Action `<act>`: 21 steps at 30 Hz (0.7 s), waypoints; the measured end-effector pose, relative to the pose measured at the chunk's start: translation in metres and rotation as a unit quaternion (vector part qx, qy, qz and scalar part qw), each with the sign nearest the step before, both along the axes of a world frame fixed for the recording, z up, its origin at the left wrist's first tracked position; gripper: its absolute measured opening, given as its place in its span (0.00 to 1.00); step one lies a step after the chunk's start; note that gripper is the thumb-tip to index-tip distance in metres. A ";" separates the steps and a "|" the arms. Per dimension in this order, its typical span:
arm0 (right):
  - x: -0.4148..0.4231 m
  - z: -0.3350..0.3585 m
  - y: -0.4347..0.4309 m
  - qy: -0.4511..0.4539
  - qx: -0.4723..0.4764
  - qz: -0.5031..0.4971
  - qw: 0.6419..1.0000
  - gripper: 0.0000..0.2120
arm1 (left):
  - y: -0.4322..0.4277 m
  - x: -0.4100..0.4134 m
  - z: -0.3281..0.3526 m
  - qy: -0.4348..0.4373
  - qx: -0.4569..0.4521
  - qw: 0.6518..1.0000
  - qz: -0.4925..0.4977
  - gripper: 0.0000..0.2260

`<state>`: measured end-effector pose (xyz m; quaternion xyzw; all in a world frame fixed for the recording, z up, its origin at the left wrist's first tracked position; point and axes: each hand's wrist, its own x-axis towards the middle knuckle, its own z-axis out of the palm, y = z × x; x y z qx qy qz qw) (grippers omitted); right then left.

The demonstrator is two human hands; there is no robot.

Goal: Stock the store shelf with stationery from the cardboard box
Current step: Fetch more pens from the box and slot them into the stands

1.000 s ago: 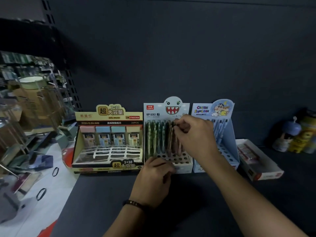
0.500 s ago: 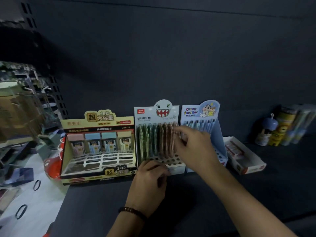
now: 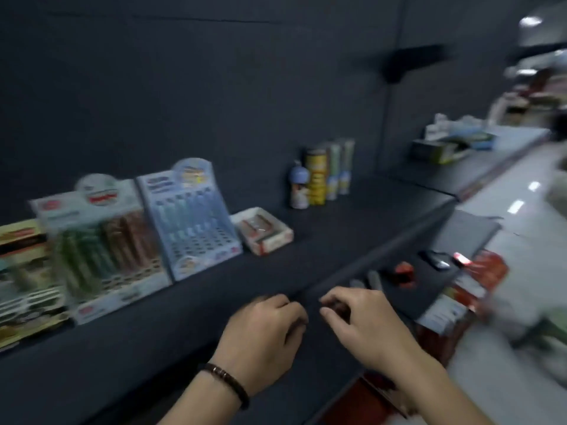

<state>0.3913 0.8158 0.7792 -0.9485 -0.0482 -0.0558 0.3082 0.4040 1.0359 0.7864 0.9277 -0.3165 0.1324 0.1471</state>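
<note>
Hovering low in mid-frame over the front edge of the shelf, your left hand and right hand, side by side, fingers curled, blur hides whether either holds anything, green-and-brown pen display and blue pen display upright at frame left.

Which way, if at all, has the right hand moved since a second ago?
Yes: the right hand came off the monster-face pen display, back to the shelf's front edge.

Dark shelf (pen displays atop)
</note>
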 end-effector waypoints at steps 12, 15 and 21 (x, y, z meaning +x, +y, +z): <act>-0.323 -0.143 -0.368 0.258 0.021 -0.314 0.913 0.16 | -0.392 -0.161 -0.130 0.258 0.232 0.895 -0.279 0.11; -0.402 -0.170 -0.424 0.301 0.058 -0.393 0.867 0.15 | -0.465 -0.196 -0.163 0.299 0.311 0.841 -0.327 0.12; -0.495 -0.233 -0.518 0.375 0.121 -0.497 0.773 0.18 | -0.613 -0.246 -0.235 0.317 0.430 0.748 -0.393 0.11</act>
